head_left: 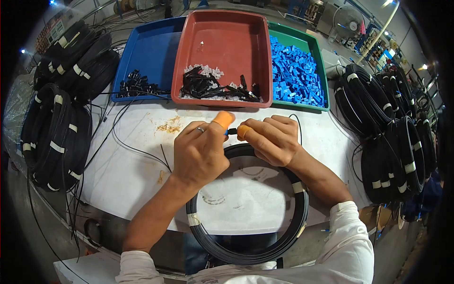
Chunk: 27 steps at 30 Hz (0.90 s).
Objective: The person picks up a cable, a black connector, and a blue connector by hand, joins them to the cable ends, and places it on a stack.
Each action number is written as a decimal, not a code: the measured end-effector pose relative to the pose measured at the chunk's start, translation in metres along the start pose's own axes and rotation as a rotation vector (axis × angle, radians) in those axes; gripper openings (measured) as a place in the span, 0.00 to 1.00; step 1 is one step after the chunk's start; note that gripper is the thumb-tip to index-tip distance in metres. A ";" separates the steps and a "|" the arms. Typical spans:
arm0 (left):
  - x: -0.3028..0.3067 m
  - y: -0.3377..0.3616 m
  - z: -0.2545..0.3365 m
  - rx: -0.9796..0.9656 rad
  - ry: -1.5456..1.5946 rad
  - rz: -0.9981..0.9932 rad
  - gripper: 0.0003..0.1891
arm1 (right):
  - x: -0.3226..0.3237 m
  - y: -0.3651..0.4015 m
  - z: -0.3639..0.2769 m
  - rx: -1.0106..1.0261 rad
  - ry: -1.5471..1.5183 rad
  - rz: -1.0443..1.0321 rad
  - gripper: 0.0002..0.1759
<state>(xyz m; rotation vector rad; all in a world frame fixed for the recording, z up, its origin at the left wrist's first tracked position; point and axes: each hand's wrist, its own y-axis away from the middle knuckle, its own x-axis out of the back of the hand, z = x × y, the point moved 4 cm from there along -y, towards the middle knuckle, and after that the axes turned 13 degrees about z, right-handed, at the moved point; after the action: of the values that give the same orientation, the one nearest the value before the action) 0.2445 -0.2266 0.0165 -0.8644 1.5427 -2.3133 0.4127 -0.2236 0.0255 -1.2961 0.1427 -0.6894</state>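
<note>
A coil of black cable [297,222] lies on the white table [123,170], just under both hands. The left hand [201,154] and right hand [272,139] are curled, fingertips (capped in orange) pinched on one small plug [231,131] — its long axis runs crosswise between them, equally near each.
</note>
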 end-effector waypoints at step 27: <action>-0.007 0.002 -0.006 0.615 0.345 -0.074 0.17 | -0.001 -0.011 -0.005 -0.140 -0.041 -0.079 0.18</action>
<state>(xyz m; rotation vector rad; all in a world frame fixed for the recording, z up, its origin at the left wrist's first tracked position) 0.2466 -0.2193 0.0105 -0.3827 0.7924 -2.8513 0.4055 -0.2287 0.0335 -1.4550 0.1081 -0.7295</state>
